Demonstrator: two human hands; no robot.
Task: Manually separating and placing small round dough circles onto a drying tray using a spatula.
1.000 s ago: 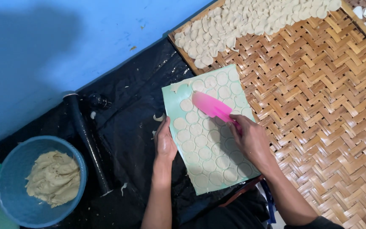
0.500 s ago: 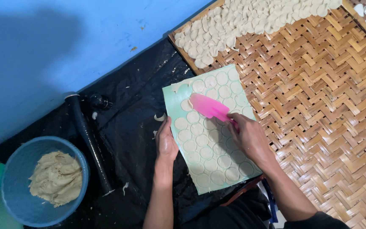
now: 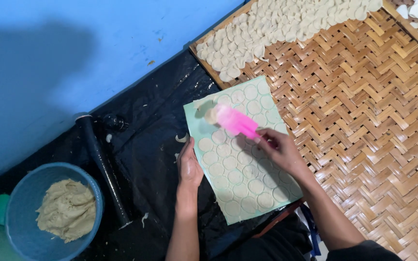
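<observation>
Blue bucket (image 3: 13, 212) holds dough (image 3: 66, 209); right hand (image 3: 281, 152) clamps pink scraper (image 3: 236, 122) on green sheet (image 3: 197, 125), left hand (image 3: 189, 166) flat, open at its edge

- A black plastic sheet (image 3: 141, 145) covered the floor.
- On it lay a dark rolling pin (image 3: 101, 166), a blue bucket (image 3: 22, 193) of dough and a pale green sheet (image 3: 240, 159).
- A woven bamboo mat (image 3: 373, 125) lay beside it.

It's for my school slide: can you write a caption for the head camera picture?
Right hand scrapes dough rounds off a pale green sheet with a pink scraper; left hand steadies its edge.
</observation>
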